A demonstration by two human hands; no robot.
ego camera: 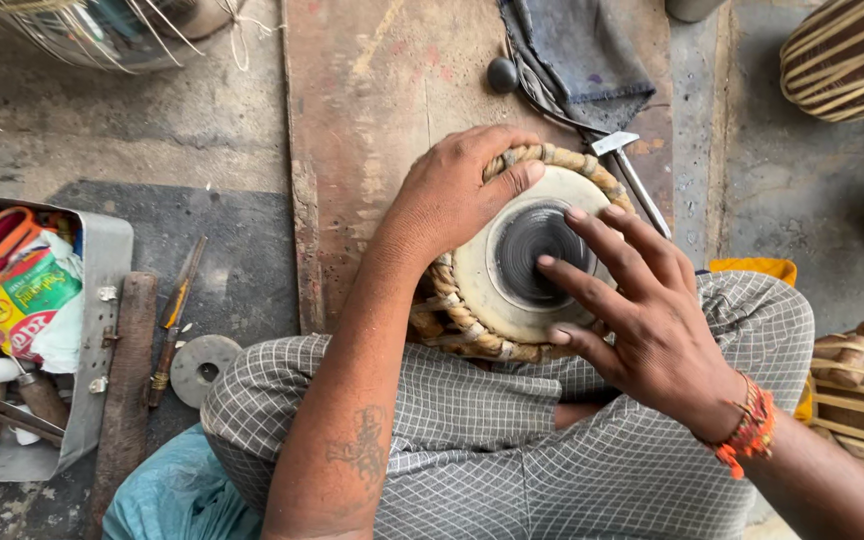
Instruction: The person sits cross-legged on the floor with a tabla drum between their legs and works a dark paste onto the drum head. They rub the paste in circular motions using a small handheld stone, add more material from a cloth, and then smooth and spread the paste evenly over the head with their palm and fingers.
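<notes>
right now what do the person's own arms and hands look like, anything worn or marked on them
Both arms are bare, with no sleeves or gloves. The left forearm carries a dark tattoo. The right wrist wears a bundle of orange and red threads with frayed ends. No rings show on the left hand or the right hand.
</notes>
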